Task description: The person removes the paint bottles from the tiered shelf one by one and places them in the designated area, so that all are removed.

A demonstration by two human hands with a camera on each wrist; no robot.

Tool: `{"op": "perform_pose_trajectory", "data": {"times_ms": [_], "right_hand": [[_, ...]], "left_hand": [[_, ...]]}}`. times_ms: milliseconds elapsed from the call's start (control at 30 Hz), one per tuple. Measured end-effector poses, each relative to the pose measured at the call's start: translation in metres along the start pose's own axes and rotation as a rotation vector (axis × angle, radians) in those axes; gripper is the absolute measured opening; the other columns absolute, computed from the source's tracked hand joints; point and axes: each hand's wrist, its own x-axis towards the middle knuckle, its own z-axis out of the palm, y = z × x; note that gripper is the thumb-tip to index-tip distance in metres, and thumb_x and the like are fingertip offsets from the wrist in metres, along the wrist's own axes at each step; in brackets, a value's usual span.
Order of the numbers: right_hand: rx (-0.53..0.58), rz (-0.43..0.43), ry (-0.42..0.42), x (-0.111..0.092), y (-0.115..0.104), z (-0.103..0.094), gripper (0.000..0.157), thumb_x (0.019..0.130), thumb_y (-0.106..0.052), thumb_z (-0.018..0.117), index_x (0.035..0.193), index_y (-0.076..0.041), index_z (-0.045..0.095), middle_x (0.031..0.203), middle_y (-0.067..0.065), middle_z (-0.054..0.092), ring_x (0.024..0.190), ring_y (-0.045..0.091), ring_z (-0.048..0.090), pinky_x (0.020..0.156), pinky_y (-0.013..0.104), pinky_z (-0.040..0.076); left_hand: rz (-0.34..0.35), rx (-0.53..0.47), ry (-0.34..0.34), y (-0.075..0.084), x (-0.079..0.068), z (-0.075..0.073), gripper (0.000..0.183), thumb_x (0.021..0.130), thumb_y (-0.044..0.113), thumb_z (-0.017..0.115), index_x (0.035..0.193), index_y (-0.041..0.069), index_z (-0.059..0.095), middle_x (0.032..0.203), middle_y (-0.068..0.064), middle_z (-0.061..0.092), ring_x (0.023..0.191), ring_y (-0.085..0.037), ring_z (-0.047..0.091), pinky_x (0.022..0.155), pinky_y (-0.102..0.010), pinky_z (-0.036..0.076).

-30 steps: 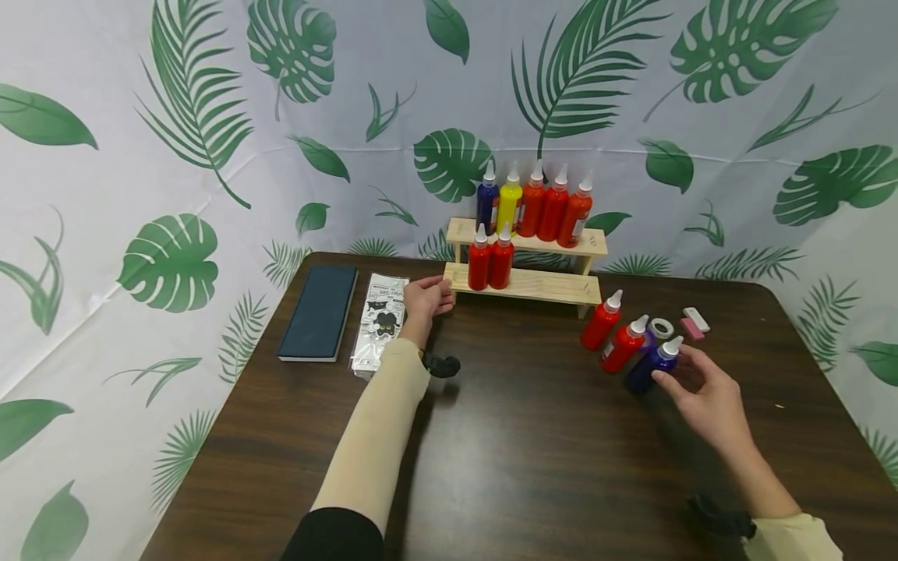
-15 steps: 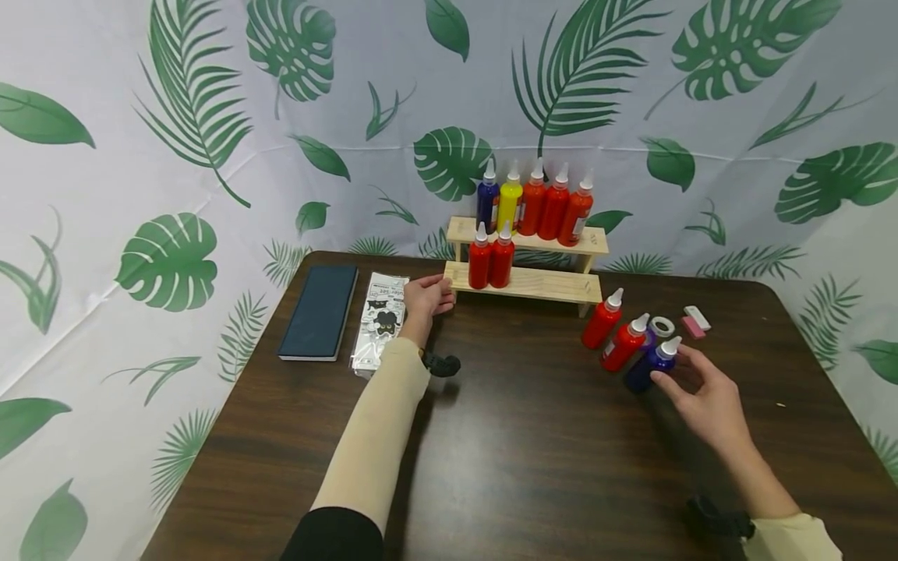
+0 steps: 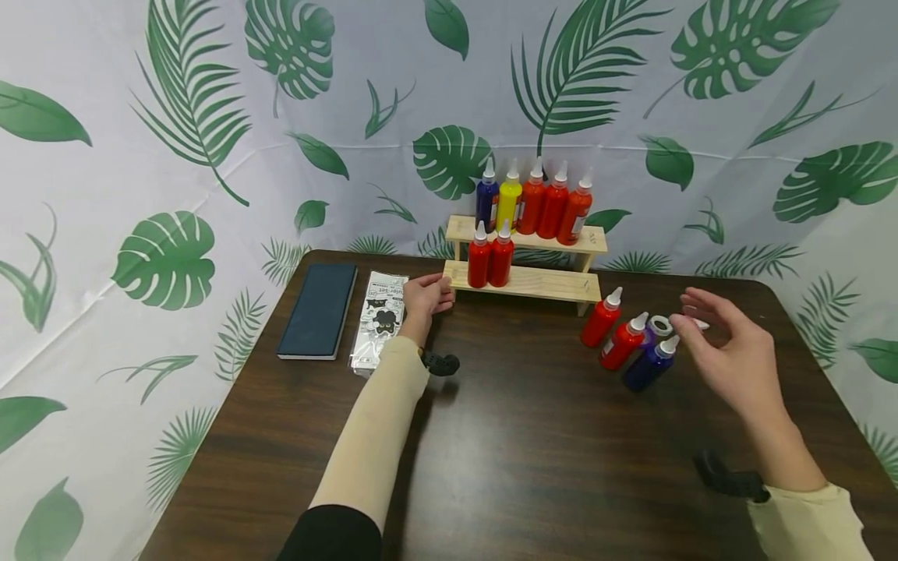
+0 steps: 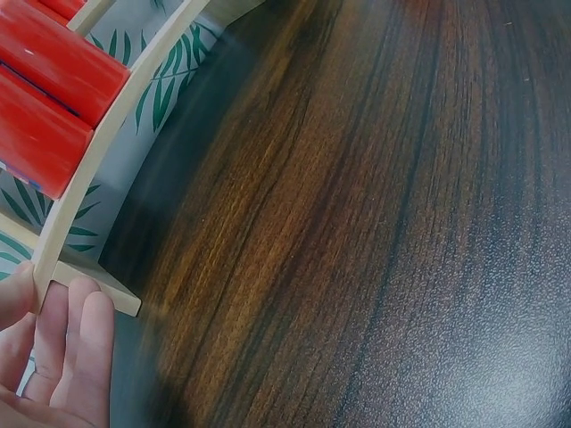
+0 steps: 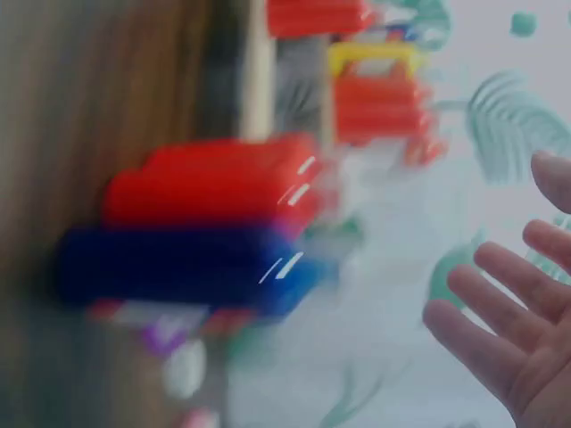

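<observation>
At the lower left end of the two-step wooden shelf point(image 3: 554, 284), my left hand point(image 3: 426, 297) holds the lower board. In the left wrist view, the thumb of my left hand point(image 4: 67, 357) lies on one side of the board and the fingers on the other. My right hand point(image 3: 737, 354) is in the air just right of a blue bottle point(image 3: 647, 369), apart from it and holding nothing. Spread fingers point(image 5: 500, 303) show in the right wrist view. Beside the blue bottle stand two red bottles point(image 3: 621, 345) with white nozzle caps.
On the lower step stand two red bottles point(image 3: 501, 261). The upper step carries a blue bottle point(image 3: 486, 204), a yellow bottle point(image 3: 508, 204) and several red or orange ones. A tape roll point(image 3: 660, 326) sits behind the front blue bottle. At left lie a dark notebook point(image 3: 319, 310) and a printed packet point(image 3: 379, 319).
My right hand has let go of the blue bottle and moved up and to the right. The bottle stays standing beside the red ones. My left hand has not moved.
</observation>
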Motion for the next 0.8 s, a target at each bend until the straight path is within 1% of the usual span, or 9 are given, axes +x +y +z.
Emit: {"op": "perform_pose_trajectory", "data": {"times_ms": [33,100,200,267,367,433,500,633,800], "right_hand": [[-0.007,-0.022,0.012,0.004,-0.009,0.002,0.046,0.089,-0.030,0.069,0.132,-0.021,0.058,0.125,0.010,0.064,0.104,-0.011,0.054,0.078,0.002,0.044],[-0.004,-0.068,0.006,0.013,-0.026,0.009,0.046,0.089,-0.030,0.069,0.132,-0.020,0.058,0.125,0.007,0.063,0.109,0.001,0.059,0.082,0.015,0.051],[0.014,-0.144,-0.055,0.025,-0.049,0.027,0.046,0.089,-0.031,0.068,0.132,-0.018,0.058,0.126,0.007,0.063,0.111,0.020,0.060,0.083,0.038,0.054],[0.042,-0.180,-0.124,0.032,-0.060,0.045,0.046,0.090,-0.031,0.067,0.132,-0.016,0.057,0.126,0.009,0.062,0.111,0.026,0.060,0.082,0.048,0.053],[0.073,-0.190,-0.252,0.043,-0.069,0.075,0.051,0.090,-0.036,0.066,0.135,-0.015,0.053,0.129,0.010,0.060,0.114,0.028,0.058,0.084,0.050,0.054],[0.094,-0.162,-0.334,0.052,-0.072,0.095,0.055,0.090,-0.039,0.066,0.138,-0.016,0.050,0.133,0.011,0.057,0.118,0.029,0.056,0.087,0.050,0.053],[0.107,-0.127,-0.394,0.062,-0.074,0.114,0.059,0.091,-0.040,0.064,0.141,-0.017,0.046,0.135,0.012,0.055,0.121,0.031,0.054,0.089,0.050,0.053],[0.128,-0.071,-0.417,0.084,-0.077,0.143,0.060,0.092,-0.036,0.063,0.144,-0.015,0.041,0.136,0.015,0.054,0.123,0.033,0.052,0.098,0.051,0.047],[0.173,-0.022,-0.436,0.107,-0.083,0.168,0.061,0.095,-0.031,0.060,0.147,-0.013,0.035,0.138,0.017,0.050,0.124,0.035,0.050,0.106,0.052,0.039]], "left_hand": [[0.001,0.000,0.001,0.000,0.000,0.000,0.022,0.084,0.011,0.074,0.105,0.005,0.071,0.091,-0.017,0.072,0.065,-0.019,0.070,0.053,-0.028,0.058],[0.000,0.002,-0.001,0.000,-0.001,0.000,0.022,0.084,0.011,0.073,0.105,0.005,0.071,0.092,-0.017,0.072,0.064,-0.019,0.069,0.053,-0.028,0.058],[0.001,0.002,-0.003,0.000,0.000,0.000,0.023,0.084,0.011,0.073,0.106,0.005,0.071,0.092,-0.017,0.072,0.063,-0.017,0.069,0.053,-0.027,0.058],[0.002,0.003,-0.004,0.000,0.000,0.000,0.023,0.085,0.011,0.073,0.106,0.005,0.071,0.092,-0.017,0.072,0.062,-0.017,0.069,0.053,-0.027,0.058],[0.004,0.000,-0.002,0.000,0.001,0.000,0.022,0.085,0.011,0.073,0.106,0.005,0.071,0.092,-0.018,0.072,0.063,-0.017,0.069,0.053,-0.028,0.058],[0.000,0.003,-0.001,0.000,0.002,0.000,0.022,0.085,0.011,0.073,0.106,0.005,0.071,0.092,-0.018,0.072,0.064,-0.018,0.069,0.053,-0.028,0.058],[-0.004,0.006,0.001,0.001,0.003,0.000,0.021,0.085,0.011,0.073,0.105,0.005,0.072,0.093,-0.018,0.072,0.066,-0.020,0.070,0.052,-0.028,0.058],[-0.004,0.011,-0.003,0.002,0.001,0.000,0.022,0.085,0.011,0.073,0.106,0.005,0.071,0.094,-0.019,0.072,0.071,-0.023,0.071,0.053,-0.028,0.058],[0.002,0.014,-0.007,0.003,-0.002,0.000,0.023,0.085,0.011,0.073,0.107,0.004,0.071,0.095,-0.019,0.072,0.070,-0.022,0.071,0.053,-0.028,0.058]]}}
